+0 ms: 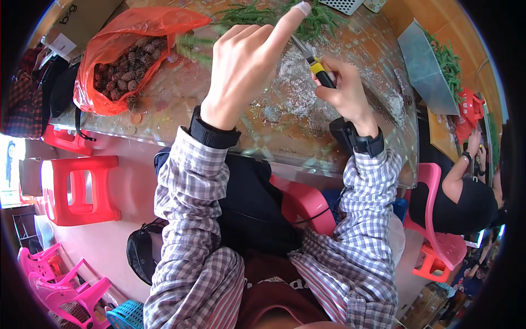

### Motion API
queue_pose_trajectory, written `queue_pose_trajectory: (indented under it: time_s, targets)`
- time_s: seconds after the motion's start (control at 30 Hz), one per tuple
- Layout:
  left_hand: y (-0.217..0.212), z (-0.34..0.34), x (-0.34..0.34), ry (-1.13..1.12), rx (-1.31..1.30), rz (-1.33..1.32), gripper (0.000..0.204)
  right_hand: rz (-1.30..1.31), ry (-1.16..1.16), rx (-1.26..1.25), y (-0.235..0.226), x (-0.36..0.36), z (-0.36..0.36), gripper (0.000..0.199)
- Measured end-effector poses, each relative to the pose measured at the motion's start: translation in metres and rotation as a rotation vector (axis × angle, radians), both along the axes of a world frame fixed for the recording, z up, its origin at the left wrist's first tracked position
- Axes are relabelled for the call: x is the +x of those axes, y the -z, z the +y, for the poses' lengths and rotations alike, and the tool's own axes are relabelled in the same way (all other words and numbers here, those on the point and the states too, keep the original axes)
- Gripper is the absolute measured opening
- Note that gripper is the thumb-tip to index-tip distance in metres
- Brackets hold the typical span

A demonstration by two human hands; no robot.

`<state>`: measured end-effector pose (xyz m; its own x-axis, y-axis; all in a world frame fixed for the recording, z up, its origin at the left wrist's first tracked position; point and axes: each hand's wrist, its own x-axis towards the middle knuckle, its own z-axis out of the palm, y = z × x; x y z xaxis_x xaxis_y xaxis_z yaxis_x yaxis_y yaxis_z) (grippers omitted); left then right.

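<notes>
My left hand [241, 68] is over the table, its index finger stretched out with a white wrap on the tip. Its other fingers are curled around what looks like a green artificial pine sprig [193, 48], whose end sticks out blurred to the left. In my right hand [348, 90] is a hand tool with a yellow-and-black handle [319, 71] and a narrow metal end. That metal end points up and left, close to the left index finger; whether it touches anything is hidden. More green sprigs [318, 23] lie just beyond.
White flakes [298, 82] are scattered over the table [263, 134]. An orange-red plastic bag [90, 90] of pine cones [129, 66] sits at the left. A white perforated basket [344, 4] stands at the far edge. At right are a bin [430, 66] of greenery and a co-worker [460, 192].
</notes>
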<state>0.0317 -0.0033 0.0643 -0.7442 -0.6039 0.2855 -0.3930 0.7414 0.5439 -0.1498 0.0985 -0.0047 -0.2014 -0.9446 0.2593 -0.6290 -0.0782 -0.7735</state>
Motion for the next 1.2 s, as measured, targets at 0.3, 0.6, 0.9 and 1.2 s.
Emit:
queue_pose_trajectory:
  time_s: [0.3,0.6,0.9,1.2]
  targets:
    - [0.025,-0.019,0.002,0.206,0.548,0.689,0.072,0.167,-0.104,-0.152,-0.01,-0.007,0.004,0.021]
    - [0.056,-0.029,0.009,0.706,0.983,0.738,0.055,0.053,-0.358,-0.249,-0.014,0.0,0.006,0.018]
    - [0.043,-0.016,0.003,0.177,0.08,0.592,0.067,-0.014,-0.054,0.029,-0.01,0.007,0.005,0.015]
    - [0.042,-0.016,-0.003,0.084,-0.08,0.549,0.071,0.128,0.07,-0.142,-0.007,0.016,0.0,0.02]
